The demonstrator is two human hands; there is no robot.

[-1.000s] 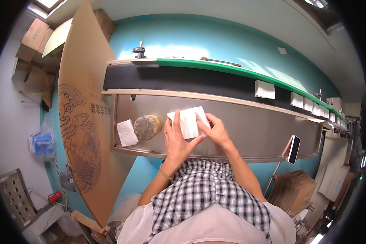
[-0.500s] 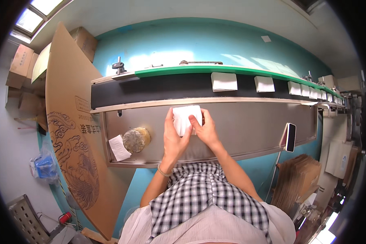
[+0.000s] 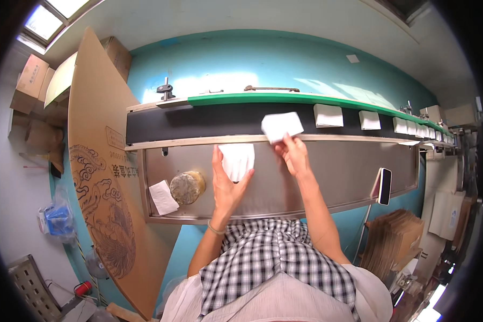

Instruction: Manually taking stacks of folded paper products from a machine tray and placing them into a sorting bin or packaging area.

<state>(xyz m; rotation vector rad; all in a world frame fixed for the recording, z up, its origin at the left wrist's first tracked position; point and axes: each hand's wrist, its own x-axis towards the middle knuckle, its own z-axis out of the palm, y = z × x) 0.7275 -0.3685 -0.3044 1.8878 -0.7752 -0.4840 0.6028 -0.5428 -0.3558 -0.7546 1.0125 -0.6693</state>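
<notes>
A white stack (image 3: 237, 161) is held by the left hand (image 3: 225, 189); a second stack (image 3: 280, 126) (slightly blurred) is held over the far black belt (image 3: 220, 122) by the right hand (image 3: 296, 155).

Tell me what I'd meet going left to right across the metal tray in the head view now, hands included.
Folded white paper → round yellowish-brown object → left hand → right hand → phone in front of the tray's right part.

Conveyor belt (image 3: 220, 121) and stacked cardboard (image 3: 387, 241) show a workshop.
</notes>
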